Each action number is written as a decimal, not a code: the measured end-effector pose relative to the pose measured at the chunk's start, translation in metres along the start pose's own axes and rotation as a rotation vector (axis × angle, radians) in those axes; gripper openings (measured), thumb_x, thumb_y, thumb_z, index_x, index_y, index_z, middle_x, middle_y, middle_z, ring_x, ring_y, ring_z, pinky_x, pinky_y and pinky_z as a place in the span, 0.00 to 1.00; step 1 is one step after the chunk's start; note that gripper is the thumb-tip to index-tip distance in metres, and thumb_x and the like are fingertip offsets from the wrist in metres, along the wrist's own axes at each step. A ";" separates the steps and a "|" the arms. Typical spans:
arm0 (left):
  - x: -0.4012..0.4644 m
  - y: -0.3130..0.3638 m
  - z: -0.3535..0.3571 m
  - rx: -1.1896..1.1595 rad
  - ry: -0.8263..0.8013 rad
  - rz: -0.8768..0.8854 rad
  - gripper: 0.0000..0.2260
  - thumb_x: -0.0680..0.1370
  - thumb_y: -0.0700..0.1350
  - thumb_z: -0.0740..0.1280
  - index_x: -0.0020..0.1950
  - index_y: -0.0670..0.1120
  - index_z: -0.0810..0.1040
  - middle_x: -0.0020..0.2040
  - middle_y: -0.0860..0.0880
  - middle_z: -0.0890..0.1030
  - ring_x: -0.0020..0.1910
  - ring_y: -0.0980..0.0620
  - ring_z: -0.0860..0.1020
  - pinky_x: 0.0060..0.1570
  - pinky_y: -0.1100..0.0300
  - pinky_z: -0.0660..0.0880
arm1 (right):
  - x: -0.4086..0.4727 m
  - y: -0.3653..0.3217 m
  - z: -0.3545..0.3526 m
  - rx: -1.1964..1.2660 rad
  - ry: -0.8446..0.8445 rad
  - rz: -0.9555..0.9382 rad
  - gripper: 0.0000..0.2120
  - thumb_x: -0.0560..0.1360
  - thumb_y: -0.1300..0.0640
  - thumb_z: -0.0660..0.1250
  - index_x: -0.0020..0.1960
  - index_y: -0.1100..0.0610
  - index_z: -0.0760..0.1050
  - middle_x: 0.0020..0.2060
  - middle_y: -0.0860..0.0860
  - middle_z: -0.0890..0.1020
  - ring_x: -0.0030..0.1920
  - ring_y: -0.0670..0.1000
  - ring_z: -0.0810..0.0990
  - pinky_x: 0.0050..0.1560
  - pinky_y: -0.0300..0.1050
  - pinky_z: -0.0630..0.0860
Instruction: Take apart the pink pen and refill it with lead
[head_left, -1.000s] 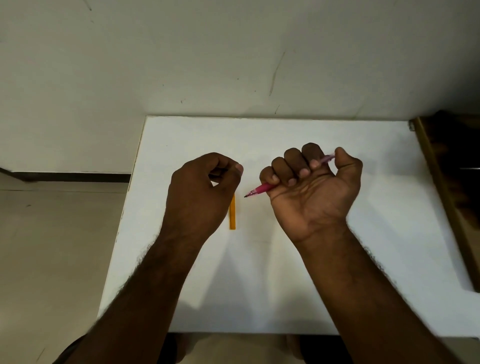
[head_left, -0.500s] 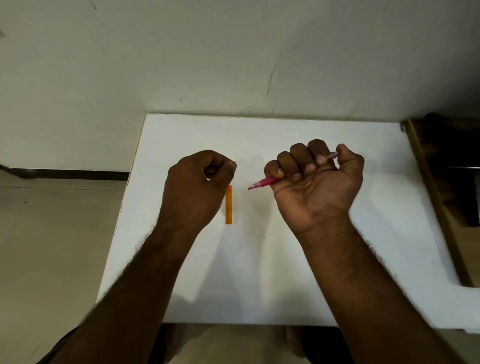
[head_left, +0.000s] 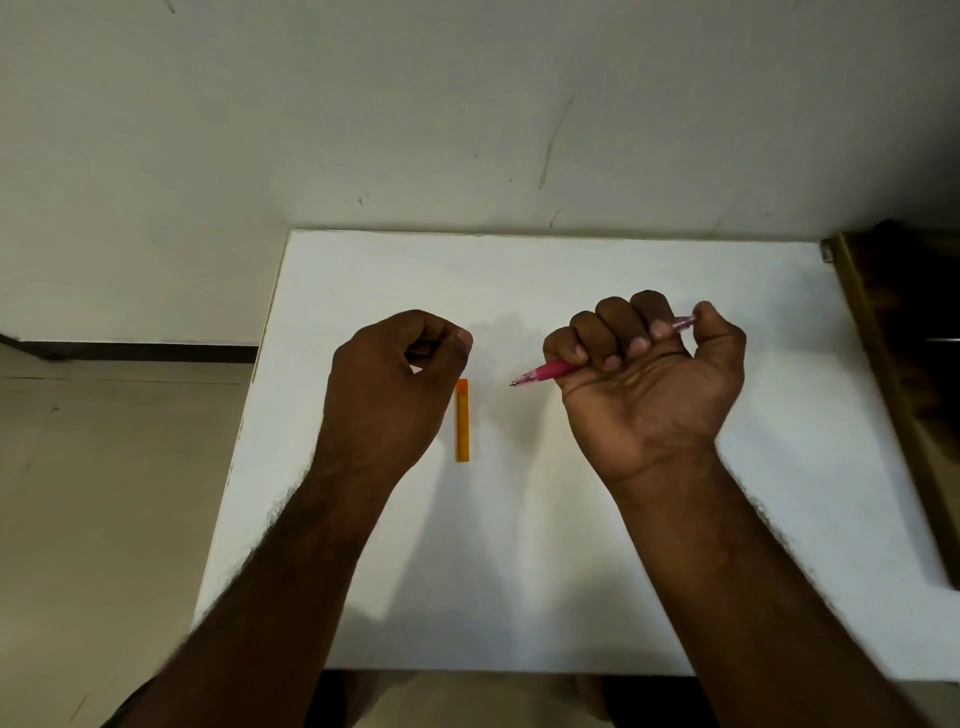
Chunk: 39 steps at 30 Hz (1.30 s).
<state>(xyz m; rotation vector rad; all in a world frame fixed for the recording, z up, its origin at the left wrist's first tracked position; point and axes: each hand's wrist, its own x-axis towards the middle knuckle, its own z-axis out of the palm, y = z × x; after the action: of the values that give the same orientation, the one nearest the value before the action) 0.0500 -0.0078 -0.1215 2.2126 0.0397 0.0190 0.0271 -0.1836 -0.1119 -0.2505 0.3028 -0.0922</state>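
From the head view, the right hand (head_left: 649, 384) is raised palm-up above the white tabletop (head_left: 623, 545), its fingers curled round the pink pen (head_left: 550, 371), thumb at the clear rear end. The pen's tip points left and slightly down, clear of the surface. The left hand (head_left: 389, 384) hovers with curled fingers, thumb against the forefinger; whether it pinches anything I cannot tell. Just beside it, an orange lead case (head_left: 462, 421) lies flat on the tabletop.

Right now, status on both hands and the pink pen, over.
Right hand gripping pink pen, tip pointing left. Left hand curled beside orange lead case; whether it holds anything, unclear. Case on white table. Nothing in the way.
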 end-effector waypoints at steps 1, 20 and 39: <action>0.000 0.000 0.000 -0.004 0.002 0.000 0.06 0.77 0.52 0.69 0.44 0.53 0.83 0.40 0.63 0.83 0.45 0.69 0.78 0.43 0.81 0.68 | 0.001 -0.001 0.000 0.001 0.002 -0.004 0.20 0.79 0.43 0.49 0.34 0.54 0.61 0.27 0.48 0.62 0.28 0.50 0.59 0.35 0.44 0.63; -0.001 0.001 -0.001 -0.013 -0.010 0.006 0.06 0.77 0.52 0.70 0.44 0.52 0.84 0.39 0.64 0.83 0.43 0.70 0.78 0.42 0.80 0.68 | 0.002 -0.006 -0.002 0.032 0.016 -0.047 0.20 0.80 0.44 0.48 0.35 0.54 0.61 0.27 0.48 0.63 0.28 0.49 0.59 0.35 0.43 0.63; -0.001 0.001 -0.002 -0.026 -0.026 0.004 0.05 0.77 0.52 0.70 0.43 0.53 0.83 0.38 0.64 0.82 0.42 0.71 0.78 0.41 0.80 0.68 | 0.002 -0.004 -0.003 0.026 0.017 -0.038 0.20 0.80 0.44 0.47 0.35 0.54 0.61 0.27 0.48 0.62 0.28 0.49 0.58 0.34 0.43 0.63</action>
<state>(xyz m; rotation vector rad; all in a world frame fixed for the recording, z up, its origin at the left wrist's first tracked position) 0.0494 -0.0066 -0.1197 2.1870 0.0200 -0.0069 0.0282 -0.1878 -0.1140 -0.2294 0.3134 -0.1356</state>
